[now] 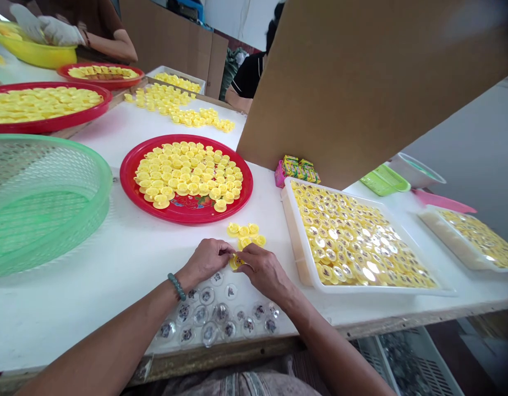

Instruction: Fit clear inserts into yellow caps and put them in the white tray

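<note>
Clear discs (pixel 220 313) with dark pictures lie scattered along the near edge of my white table (pixel 146 258). Just beyond, my left hand (pixel 208 258) and right hand (pixel 266 272) pinch 1 yellow piece (pixel 234 263) between them, fingers drawn narrow. Past it sit loose yellow cups (pixel 245 242); to the right, a full white tray (pixel 297 258). Farther off is a red tray (pixel 191 214) of more cups, then a co-worker's gloved hands (pixel 61 31) at a yellow basin (pixel 34 54).

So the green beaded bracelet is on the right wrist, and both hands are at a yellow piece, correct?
Wrong side: the head view shows the green beaded bracelet on the left wrist. The left hand and right hand are at a yellow piece.
</note>
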Tool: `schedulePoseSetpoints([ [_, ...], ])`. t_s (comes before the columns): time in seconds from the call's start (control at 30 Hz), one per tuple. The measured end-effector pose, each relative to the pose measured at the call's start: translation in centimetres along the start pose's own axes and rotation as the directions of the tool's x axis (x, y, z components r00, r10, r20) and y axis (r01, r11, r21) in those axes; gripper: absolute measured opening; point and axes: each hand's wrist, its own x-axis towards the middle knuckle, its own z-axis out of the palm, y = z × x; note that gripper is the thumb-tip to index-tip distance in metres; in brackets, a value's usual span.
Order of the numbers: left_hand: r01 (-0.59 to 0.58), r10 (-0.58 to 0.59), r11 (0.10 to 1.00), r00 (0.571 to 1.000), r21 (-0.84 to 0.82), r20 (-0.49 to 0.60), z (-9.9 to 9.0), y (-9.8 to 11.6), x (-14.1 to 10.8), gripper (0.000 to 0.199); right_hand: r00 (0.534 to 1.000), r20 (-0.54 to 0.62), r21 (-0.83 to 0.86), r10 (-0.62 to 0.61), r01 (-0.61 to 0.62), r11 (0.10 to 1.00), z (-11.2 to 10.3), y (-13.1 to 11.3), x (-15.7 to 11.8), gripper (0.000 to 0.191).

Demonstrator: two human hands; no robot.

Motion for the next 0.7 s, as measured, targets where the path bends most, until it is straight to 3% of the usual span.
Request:
schedulePoseSetpoints([
  [0.17,0.172,-0.157,0.972,0.982,-0.159,0.107,-0.3,0.4,-0.1,0.027,0.999,0.021,-0.009,-0.039,0.039,0.999,-0.1,0.3,0.5,0.009],
  [0.27,0.228,-0.192,0.945,0.967,-0.236,0.168,-0.3,0.9,-0.3,0.024,0.998,0.042,0.046,-0.040,0.038,0.998,-0.1,0.5,0.8,0.009],
  [0.4,0.277,-0.249,0.922,0.959,-0.271,0.133,0.3,1.0,0.0,0.026,0.995,0.084,0.076,-0.058,0.051,0.996,-0.2,0.7,1.1,0.006],
  [0.6,0.432,-0.371,0.838,0.899,-0.334,0.232,0.5,1.5,0.7,0.038,0.997,0.041,0.041,-0.068,0.066,0.997,-0.2,0.9,0.8,0.010],
  [0.7,0.430,-0.372,0.863,0.896,-0.266,0.242,0.3,1.6,0.6,0.039,0.998,0.016,0.020,-0.056,0.055,0.998,0.1,0.8,0.2,0.016],
])
